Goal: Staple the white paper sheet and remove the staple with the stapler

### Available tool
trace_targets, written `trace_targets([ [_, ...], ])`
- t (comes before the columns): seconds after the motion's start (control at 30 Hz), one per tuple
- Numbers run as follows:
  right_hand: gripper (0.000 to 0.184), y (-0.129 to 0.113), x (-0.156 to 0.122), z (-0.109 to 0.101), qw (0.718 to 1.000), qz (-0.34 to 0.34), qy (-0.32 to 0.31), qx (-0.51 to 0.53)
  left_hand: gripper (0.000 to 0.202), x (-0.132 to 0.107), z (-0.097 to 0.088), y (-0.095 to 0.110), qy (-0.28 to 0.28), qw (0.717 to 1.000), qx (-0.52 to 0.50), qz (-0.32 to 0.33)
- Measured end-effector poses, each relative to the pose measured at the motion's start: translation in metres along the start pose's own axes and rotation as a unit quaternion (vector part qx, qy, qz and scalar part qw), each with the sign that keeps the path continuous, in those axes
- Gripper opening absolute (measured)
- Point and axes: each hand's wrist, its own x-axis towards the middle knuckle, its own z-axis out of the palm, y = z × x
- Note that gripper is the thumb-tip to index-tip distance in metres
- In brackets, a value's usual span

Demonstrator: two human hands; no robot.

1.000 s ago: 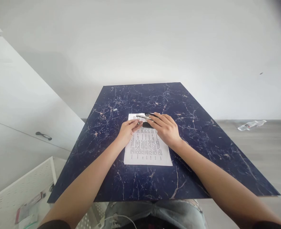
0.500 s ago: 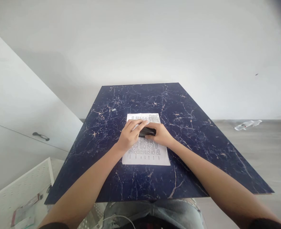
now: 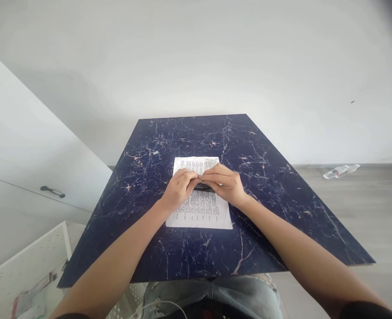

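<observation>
Both of my hands meet over a printed sheet of paper [image 3: 199, 217] lying on the dark blue marbled table. Between them, low against the page, is an elongated black object [image 3: 204, 188], mostly covered by my fingers; its kind is not clear. My left hand [image 3: 179, 188] is closed at its left end, thumb and fingers pinched together. My right hand [image 3: 227, 184] is closed at its right side, with its fingertips touching those of the left. A small orange spot shows under the right fingers.
The marbled table [image 3: 182, 257] has its near edge at my lap. A small pale scrap [image 3: 155, 153] lies at its left. A white cabinet [image 3: 23, 146] and a perforated white basket [image 3: 26, 266] stand to the left. Clear plastic packaging [image 3: 340, 171] lies on the floor at right.
My right hand has turned and lifted slightly over the black object, its fingers now pointing left to meet the left fingertips. The left fingers have curled in. Less of the object's top shows.
</observation>
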Motion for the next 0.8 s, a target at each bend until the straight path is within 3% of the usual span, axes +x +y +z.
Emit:
trace_targets([
  [0.13,0.018,0.01,0.003,-0.008,0.999,0.017,-0.005,-0.029,0.007,-0.001,-0.003,-0.002,0.008,1.0,0.007,-0.016],
  [0.23,0.013,0.035,0.001,-0.031,0.988,0.125,0.006,-0.096,0.014,-0.004,-0.012,-0.014,0.027,0.984,0.055,-0.165],
  [0.33,0.016,0.075,-0.011,-0.063,0.947,0.252,0.009,-0.198,0.031,-0.008,-0.03,-0.038,0.011,0.931,0.169,-0.323],
  [0.43,0.015,0.114,-0.029,-0.091,0.902,0.361,0.022,-0.236,0.037,-0.013,-0.05,-0.069,0.006,0.872,0.274,-0.407],
  [0.53,0.02,0.14,-0.044,-0.105,0.867,0.426,0.026,-0.257,0.035,-0.019,-0.062,-0.093,-0.054,0.818,0.301,-0.488],
  [0.6,0.027,0.149,-0.048,-0.106,0.86,0.437,0.034,-0.259,0.03,-0.023,-0.061,-0.103,-0.097,0.803,0.307,-0.502],
  [0.67,0.035,0.153,-0.049,-0.103,0.864,0.435,0.047,-0.25,0.024,-0.026,-0.057,-0.108,-0.132,0.815,0.313,-0.468],
  [0.8,0.041,0.152,-0.048,-0.095,0.867,0.434,0.09,-0.229,0.047,-0.03,-0.046,-0.11,-0.184,0.838,0.31,-0.409],
])
